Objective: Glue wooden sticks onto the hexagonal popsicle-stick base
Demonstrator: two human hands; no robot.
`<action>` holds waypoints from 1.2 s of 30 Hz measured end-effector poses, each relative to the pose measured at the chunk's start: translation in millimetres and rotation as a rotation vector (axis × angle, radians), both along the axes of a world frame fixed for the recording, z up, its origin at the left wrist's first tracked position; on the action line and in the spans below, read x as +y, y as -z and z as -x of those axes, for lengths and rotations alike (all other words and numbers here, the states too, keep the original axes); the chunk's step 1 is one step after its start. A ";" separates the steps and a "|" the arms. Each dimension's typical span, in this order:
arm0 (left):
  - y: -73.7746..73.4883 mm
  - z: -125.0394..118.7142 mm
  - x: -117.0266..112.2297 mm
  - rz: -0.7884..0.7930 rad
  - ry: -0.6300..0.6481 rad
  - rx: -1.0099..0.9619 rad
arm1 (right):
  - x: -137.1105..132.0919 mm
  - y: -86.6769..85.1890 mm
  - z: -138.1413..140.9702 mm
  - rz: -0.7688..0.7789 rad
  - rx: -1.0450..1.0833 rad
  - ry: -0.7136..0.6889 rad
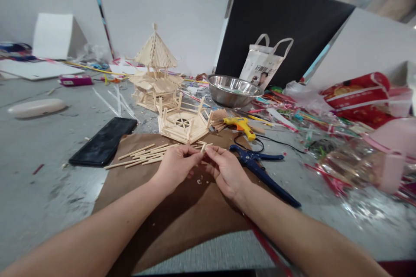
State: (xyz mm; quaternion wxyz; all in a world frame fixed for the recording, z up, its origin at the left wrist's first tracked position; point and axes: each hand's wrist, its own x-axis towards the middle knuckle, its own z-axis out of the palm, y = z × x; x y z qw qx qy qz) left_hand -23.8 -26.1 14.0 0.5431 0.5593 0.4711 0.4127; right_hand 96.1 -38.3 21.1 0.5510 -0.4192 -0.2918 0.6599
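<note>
My left hand [180, 162] and my right hand [225, 169] meet above a brown sheet [182, 229], fingertips pinched together. Between them is a short piece of wooden stick [203, 148], touched by the fingers of both hands. Several loose wooden sticks [143, 156] lie on the sheet to the left. Just beyond my hands stands a hexagonal stick frame [185, 123] with short upright posts. Behind it rises a pavilion model [156, 75] made of sticks, with a pointed roof. Blue cutters [260, 169] rest close to my right hand, their handles apart.
A yellow glue gun [240, 126] with a black cord lies beyond the cutters. A black phone [104, 142] is at the left. Farther back are a metal bowl [232, 91] and a white bag [262, 66]. Scraps and a pink container [391, 156] crowd the right.
</note>
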 end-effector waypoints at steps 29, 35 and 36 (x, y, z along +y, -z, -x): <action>-4.6 2.8 -0.5 -0.012 0.068 0.056 | 0.9 1.0 -8.5 -0.012 0.076 -0.150; -6.0 3.5 -0.8 -0.007 0.095 0.058 | 0.3 -2.9 -10.8 -0.013 0.032 -0.206; -6.4 3.5 -1.1 -0.003 0.098 0.059 | 0.3 -3.5 -10.6 -0.010 0.022 -0.200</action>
